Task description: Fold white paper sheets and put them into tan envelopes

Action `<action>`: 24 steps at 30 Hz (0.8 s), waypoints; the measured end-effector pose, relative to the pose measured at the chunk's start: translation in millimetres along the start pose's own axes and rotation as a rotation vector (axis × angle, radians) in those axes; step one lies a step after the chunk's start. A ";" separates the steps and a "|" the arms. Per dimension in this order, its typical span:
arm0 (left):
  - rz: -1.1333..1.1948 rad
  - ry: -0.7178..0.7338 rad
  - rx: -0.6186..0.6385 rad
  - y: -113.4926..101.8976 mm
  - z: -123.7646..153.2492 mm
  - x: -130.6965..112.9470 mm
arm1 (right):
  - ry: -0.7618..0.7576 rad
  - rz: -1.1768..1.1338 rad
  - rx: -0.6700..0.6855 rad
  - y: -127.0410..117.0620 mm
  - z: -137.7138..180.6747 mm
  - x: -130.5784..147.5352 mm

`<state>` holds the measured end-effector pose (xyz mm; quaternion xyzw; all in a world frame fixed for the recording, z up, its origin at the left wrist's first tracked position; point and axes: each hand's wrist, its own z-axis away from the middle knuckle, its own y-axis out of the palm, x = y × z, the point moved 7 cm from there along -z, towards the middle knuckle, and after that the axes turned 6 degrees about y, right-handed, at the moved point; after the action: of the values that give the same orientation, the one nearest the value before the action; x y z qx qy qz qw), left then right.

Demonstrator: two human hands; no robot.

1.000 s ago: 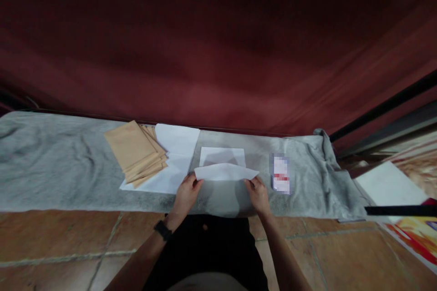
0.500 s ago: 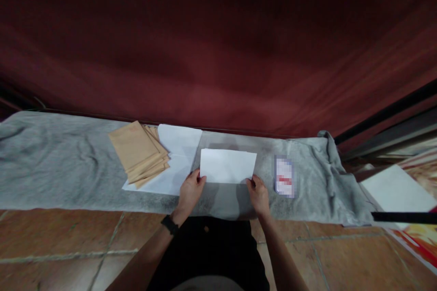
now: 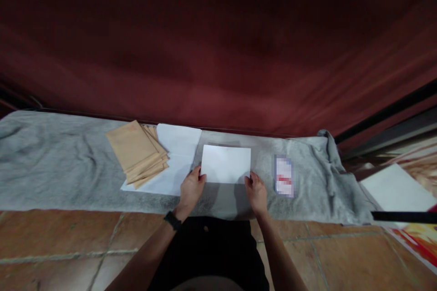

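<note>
A folded white sheet of paper point(image 3: 226, 164) is held low over the grey cloth, directly in front of me. My left hand point(image 3: 193, 187) pinches its near left corner, thumb on top. At the near right corner, my right hand point(image 3: 256, 189) grips the paper the same way. The fingers beneath the paper are partly hidden. Left of my left hand lie larger white sheets point(image 3: 180, 138), partly covered by a fanned stack of brown envelopes point(image 3: 133, 145).
A grey cloth point(image 3: 68, 163) covers the long narrow surface. Right of my right hand lies a blurred white and red packet point(image 3: 284, 177). A dark red curtain point(image 3: 218, 77) hangs behind. A white board point(image 3: 398, 191) stands at the far right, above the tiled floor point(image 3: 341, 250).
The paper's far edge has risen slightly and its right edge has straightened, so it looks more squarely rectangular. Both hands keep hold of the near corners and have barely shifted.
</note>
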<state>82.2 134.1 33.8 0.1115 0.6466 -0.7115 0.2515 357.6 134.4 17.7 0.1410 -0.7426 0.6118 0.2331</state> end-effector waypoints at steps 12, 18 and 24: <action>-0.063 -0.021 0.056 -3.7 -1.1 -6.2 | 0.001 0.145 -0.015 2.8 -0.2 6.0; -0.074 -0.033 0.090 -5.8 1.1 -3.2 | 0.009 0.109 0.023 3.1 3.2 2.9; -0.157 0.068 0.025 -8.3 11.8 -6.0 | -0.051 0.107 -0.019 -2.5 10.6 2.5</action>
<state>85.1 124.2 45.5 0.0876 0.6525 -0.7329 0.1716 354.8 123.7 19.6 0.1144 -0.7605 0.6126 0.1826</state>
